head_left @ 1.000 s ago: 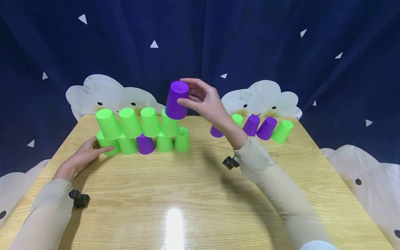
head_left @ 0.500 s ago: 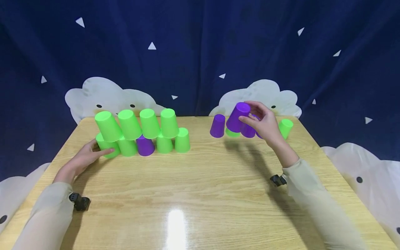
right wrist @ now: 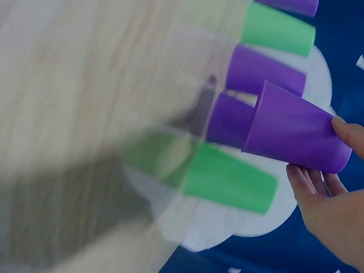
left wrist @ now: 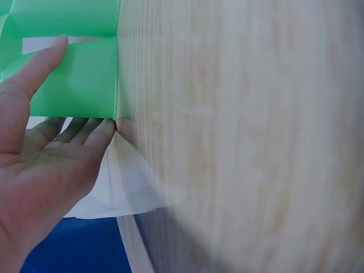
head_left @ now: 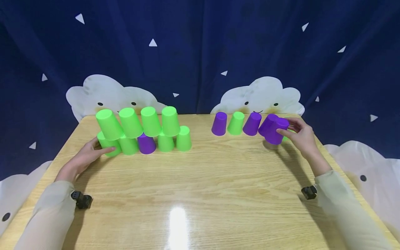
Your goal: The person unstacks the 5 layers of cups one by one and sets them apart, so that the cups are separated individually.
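At the left, my left hand [head_left: 85, 158] holds the outermost green cup [left wrist: 79, 85] of the bottom row, thumb on the near side and fingers on its outer side. A row of upside-down green cups [head_left: 130, 123] stands on this bottom row, which has one purple cup [head_left: 146, 143] among green ones. My right hand [head_left: 301, 137] grips a purple cup [right wrist: 296, 128] near its narrow closed end, mouth down. That cup hangs just above the table, before the right-hand row, overlapping a purple cup [right wrist: 227, 119] and a green cup [right wrist: 230, 179] in view.
Further along the right-hand row stand a purple cup [head_left: 251, 124], a green cup [head_left: 236, 123] and another purple cup [head_left: 219, 124], all upside down near the table's back edge. The wooden table [head_left: 200, 187] stretches toward me. A dark blue curtain [head_left: 200, 52] hangs behind.
My right hand has carried the purple cup from above the right end of the stack, rightward and down to the right-hand row. My left hand has stayed at its green cup.
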Action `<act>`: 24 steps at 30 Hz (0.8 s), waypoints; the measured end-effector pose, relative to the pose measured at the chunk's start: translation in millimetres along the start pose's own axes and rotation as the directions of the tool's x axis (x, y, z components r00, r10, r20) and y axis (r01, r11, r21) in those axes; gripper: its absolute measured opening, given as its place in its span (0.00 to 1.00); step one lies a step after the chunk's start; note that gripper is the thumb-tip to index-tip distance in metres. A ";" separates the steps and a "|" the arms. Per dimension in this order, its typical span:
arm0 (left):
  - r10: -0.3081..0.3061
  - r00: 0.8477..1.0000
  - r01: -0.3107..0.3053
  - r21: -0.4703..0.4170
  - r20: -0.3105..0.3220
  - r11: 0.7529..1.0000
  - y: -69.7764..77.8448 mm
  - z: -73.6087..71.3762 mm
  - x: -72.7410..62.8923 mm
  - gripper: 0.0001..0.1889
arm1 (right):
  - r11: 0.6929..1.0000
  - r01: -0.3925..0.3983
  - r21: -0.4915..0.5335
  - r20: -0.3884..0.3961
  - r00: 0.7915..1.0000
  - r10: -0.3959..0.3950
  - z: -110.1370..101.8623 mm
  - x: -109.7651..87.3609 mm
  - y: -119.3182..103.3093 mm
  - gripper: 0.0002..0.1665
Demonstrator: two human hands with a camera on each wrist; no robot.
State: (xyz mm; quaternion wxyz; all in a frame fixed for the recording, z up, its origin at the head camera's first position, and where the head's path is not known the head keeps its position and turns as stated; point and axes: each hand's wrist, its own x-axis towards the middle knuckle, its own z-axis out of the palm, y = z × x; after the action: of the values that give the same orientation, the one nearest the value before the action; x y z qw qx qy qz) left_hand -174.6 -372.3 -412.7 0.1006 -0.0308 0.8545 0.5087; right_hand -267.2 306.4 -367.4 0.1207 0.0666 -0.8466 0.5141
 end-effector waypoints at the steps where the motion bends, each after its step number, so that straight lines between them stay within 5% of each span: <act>1: 0.001 1.000 -0.001 -0.002 0.000 1.000 0.2 -0.1 0.4 0.48 | 1.000 -0.011 -0.015 -0.002 1.000 0.011 -4.3 -1.1 3.1 0.32; 13: 0.011 1.000 -0.011 0.001 -0.009 1.000 0.9 1.3 -1.2 0.47 | 0.977 -0.164 -0.139 -0.037 0.986 0.160 -30.4 -10.5 31.5 0.39; 24: 0.000 1.000 -0.001 -0.003 -0.010 1.000 0.4 0.2 -1.6 0.48 | 0.973 -0.165 -0.162 -0.030 0.986 0.162 -40.7 -12.4 47.3 0.41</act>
State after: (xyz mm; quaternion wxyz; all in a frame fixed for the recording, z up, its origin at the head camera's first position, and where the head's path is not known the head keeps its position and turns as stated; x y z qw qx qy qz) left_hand -173.1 -372.0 -412.1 0.0961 -0.0333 0.8542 0.5098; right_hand -260.9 364.3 -393.2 0.0902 -0.0177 -0.8875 0.4515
